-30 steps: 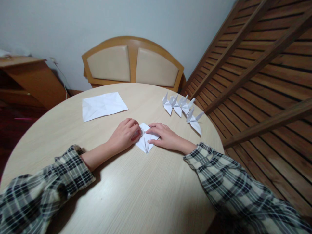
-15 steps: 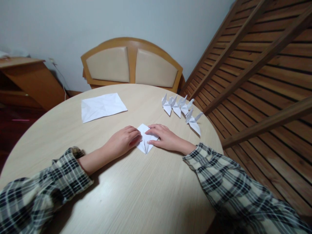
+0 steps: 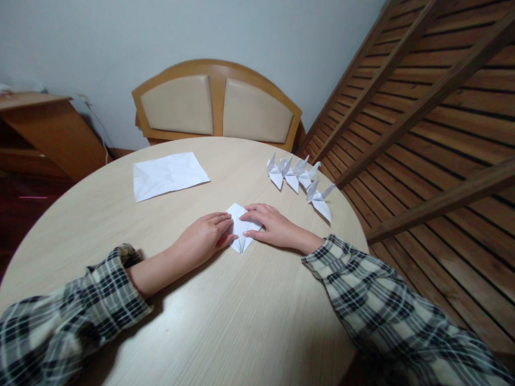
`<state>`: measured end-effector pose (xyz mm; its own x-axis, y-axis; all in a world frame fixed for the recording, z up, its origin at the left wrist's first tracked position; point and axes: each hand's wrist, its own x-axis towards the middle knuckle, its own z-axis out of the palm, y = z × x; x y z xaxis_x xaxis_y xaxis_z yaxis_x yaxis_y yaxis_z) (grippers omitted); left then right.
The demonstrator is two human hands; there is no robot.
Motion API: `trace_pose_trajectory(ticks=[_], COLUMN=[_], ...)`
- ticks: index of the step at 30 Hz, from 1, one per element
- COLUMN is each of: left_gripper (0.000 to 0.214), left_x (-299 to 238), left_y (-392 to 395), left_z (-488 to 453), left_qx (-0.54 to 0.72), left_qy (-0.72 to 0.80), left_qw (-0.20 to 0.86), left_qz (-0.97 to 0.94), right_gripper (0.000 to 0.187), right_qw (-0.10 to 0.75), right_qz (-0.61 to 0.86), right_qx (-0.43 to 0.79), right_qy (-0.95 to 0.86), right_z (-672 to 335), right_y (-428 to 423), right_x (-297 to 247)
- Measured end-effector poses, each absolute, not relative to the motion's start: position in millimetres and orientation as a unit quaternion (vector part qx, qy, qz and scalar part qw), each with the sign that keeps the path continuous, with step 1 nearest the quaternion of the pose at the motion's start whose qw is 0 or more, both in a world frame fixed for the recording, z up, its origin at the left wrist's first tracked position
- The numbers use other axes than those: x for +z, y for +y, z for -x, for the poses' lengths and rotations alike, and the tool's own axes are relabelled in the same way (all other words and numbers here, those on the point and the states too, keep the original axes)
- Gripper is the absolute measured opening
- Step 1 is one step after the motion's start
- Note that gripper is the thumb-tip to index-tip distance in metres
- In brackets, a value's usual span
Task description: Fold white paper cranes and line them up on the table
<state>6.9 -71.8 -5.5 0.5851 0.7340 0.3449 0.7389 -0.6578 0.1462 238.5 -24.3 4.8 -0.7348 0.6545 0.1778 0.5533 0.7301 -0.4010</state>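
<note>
A small folded sheet of white paper point(image 3: 240, 228) lies on the table in front of me, diamond-shaped with a crease or flap edge down its middle. On its left edge rest the fingers of my left hand point(image 3: 207, 233), stretched out, with the thumb apart and lower down. From the other side my right hand point(image 3: 271, 226) lies on the paper's right half, thumb and forefinger spread on its surface. Both hands are open and cover the side corners of the diamond.
Several folded white paper cranes point(image 3: 319, 203) stand at the right of the round wooden table point(image 3: 193, 332). A creased white sheet point(image 3: 171, 176) lies at the back left. Behind the table is a padded headboard-like panel point(image 3: 217, 104); a slatted wooden structure point(image 3: 434, 118) rises at the right.
My left fingers have gone from bent together at the paper's left flap to straighter, with the thumb moved away from them. The right hand has stayed in place.
</note>
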Motion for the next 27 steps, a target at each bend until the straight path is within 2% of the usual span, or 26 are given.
trace_pose_trajectory(ticks=[9,27], left_gripper=[0.04,0.045], left_x=[-4.3,-5.6], left_y=[-76.5,-77.1], left_z=[-9.1,-7.9], left_qx=[-0.137,-0.17], left_qy=[-0.437,-0.428], left_qw=[0.045,-0.027], left_qz=[0.888,0.887], right_gripper=[0.04,0.041], right_qw=[0.153,0.155], right_qz=[0.327,0.327], right_qx=[0.159,0.165], right_qy=[-0.919,-0.918], right_z=[-238.8,-239.6], right_y=[-23.7,-22.6], right_x=[4.7,3.8])
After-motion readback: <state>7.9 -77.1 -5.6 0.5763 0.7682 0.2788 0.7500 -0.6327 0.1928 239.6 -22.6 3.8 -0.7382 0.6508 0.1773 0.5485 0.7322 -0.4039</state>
